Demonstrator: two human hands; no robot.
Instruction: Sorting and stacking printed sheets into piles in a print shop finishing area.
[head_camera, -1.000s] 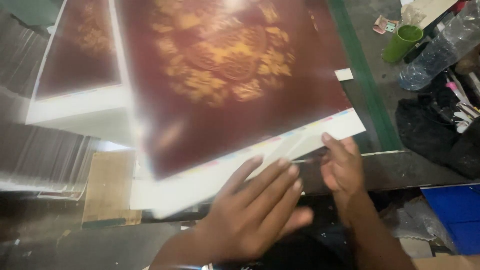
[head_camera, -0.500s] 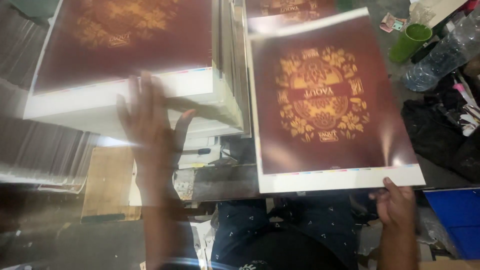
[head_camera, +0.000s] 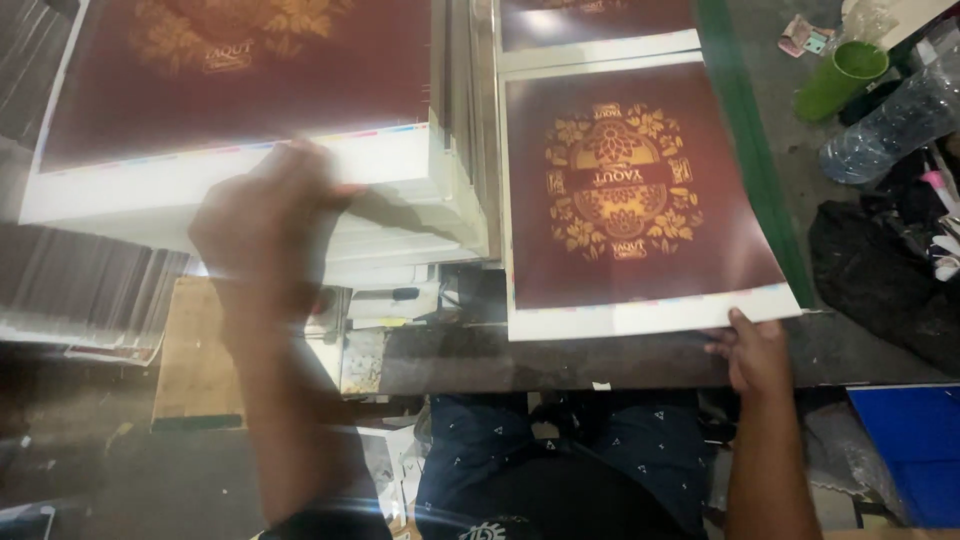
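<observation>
A thick stack of printed sheets (head_camera: 240, 190), dark red with a gold ornament and white margins, fills the upper left. My left hand (head_camera: 265, 225) is blurred and rests on the stack's near edge, fingers curled at the top sheets. To the right lies a lower pile whose top sheet (head_camera: 640, 200) shows the same gold ornament. My right hand (head_camera: 757, 350) pinches that sheet's near right corner between thumb and fingers.
A green cup (head_camera: 838, 78) and a clear plastic bottle (head_camera: 895, 125) stand at the upper right, beside a black bag (head_camera: 880, 280). A green strip (head_camera: 750, 140) edges the right pile. Cardboard (head_camera: 195, 350) and small clutter sit below the left stack. My patterned trousers (head_camera: 560, 450) show at the bottom.
A sheet has gone from the left stack onto the right pile. My left hand has moved up and right onto the left stack's near edge; my right hand stays at the sheet's corner.
</observation>
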